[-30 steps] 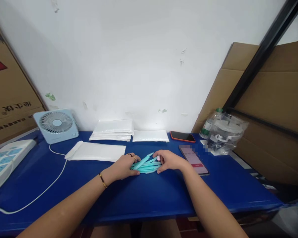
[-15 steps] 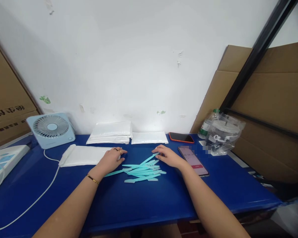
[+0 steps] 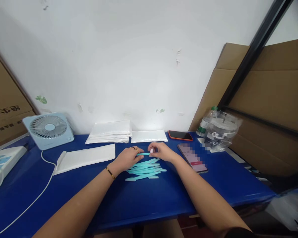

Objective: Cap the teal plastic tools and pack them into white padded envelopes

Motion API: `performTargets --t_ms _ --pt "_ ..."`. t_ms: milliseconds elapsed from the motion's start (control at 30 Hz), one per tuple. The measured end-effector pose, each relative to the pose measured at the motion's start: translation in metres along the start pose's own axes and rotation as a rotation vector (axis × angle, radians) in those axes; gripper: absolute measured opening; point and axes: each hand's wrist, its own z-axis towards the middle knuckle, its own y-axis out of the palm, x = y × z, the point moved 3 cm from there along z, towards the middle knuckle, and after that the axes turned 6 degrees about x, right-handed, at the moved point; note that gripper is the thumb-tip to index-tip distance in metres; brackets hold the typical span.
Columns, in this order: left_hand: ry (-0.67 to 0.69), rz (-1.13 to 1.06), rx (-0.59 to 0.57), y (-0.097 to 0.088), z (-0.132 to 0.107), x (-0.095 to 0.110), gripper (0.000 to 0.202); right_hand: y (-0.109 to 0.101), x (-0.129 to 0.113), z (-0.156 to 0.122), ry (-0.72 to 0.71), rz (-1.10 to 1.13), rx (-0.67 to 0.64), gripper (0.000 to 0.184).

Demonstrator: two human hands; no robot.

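A loose pile of several thin teal sticks lies on the blue table. Just above the pile, my left hand and my right hand hold one teal stick between them, each pinching one end. The stick is level and raised slightly off the pile. My left hand wears rings and a gold bracelet. A white padded envelope lies flat to the left of my left hand.
A stack of white envelopes and another single one lie by the wall. A small blue fan with a white cable stands far left. Two phones, a bottle and a plastic bag sit right. Cardboard leans on both sides.
A second ago both hands cupped the gathered sticks. They then let go and spread apart, leaving the sticks loose. Now both hands have come together and pinch one stick above the pile.
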Motion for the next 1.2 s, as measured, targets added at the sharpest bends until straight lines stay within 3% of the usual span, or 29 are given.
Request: performTargets --t_ms 67,167,300,467,600,767,867,1033,1100,1200 --pt "-0.012 0.004 -0.05 0.005 0.004 -0.004 0.034 0.006 0.001 0.009 0.024 0.109 -0.027 0.029" --pt "-0.12 -0.003 -0.025 0.004 0.002 -0.025 0.031 0.006 0.015 0.014 0.111 0.184 -0.052 0.033" --pt "-0.226 0.004 0.008 0.0 -0.005 -0.047 0.027 -0.007 0.028 0.007 0.097 0.102 -0.003 0.037" --pt "-0.171 -0.026 0.052 -0.003 -0.008 -0.037 0.029 -0.01 0.01 -0.005 -0.097 -0.117 -0.111 0.025" --pt "-0.101 -0.076 0.008 -0.005 -0.01 -0.018 0.029 0.0 0.001 -0.005 -0.105 -0.166 -0.181 0.023" --pt "-0.047 -0.053 -0.102 -0.003 -0.01 -0.01 0.027 0.003 0.001 -0.004 -0.051 -0.077 -0.062 0.021" --pt "-0.059 0.059 -0.058 -0.005 -0.008 -0.017 0.026 -0.003 0.005 -0.003 -0.057 -0.061 0.018 0.021" --pt "-0.157 0.171 0.009 -0.014 -0.01 -0.036 0.023 -0.023 0.018 -0.004 0.054 -0.123 0.152 0.027" --pt "-0.175 0.121 0.022 -0.016 -0.011 -0.038 0.021 -0.027 0.016 -0.007 0.032 -0.142 0.11 0.027" --pt "-0.168 0.019 -0.001 -0.016 -0.011 -0.032 0.023 -0.024 0.008 -0.012 -0.027 -0.179 -0.057 0.023"
